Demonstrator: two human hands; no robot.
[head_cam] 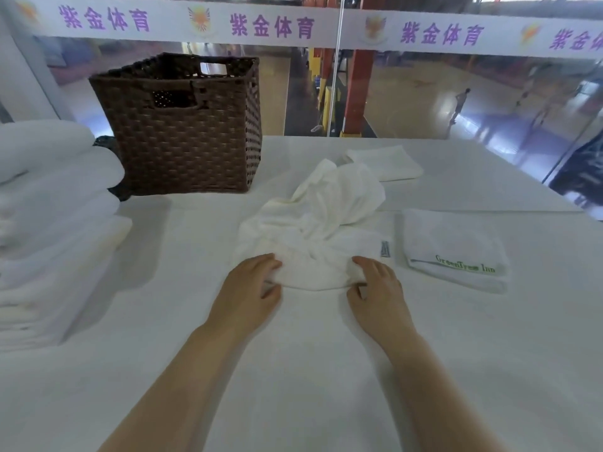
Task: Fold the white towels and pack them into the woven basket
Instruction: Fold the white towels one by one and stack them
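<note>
A crumpled white towel (321,223) lies bunched in the middle of the white table. My left hand (251,285) pinches its near left edge and my right hand (375,285) pinches its near right edge. A folded white towel with green lettering (453,249) lies flat just right of it. Another folded white towel (388,164) sits behind the crumpled one. The dark brown woven basket (182,132) stands upright at the back left, its inside hidden from this angle.
A tall stack of folded white towels (49,230) fills the left edge of the table (293,370). A glass wall with a purple-lettered banner runs behind the table's far edge.
</note>
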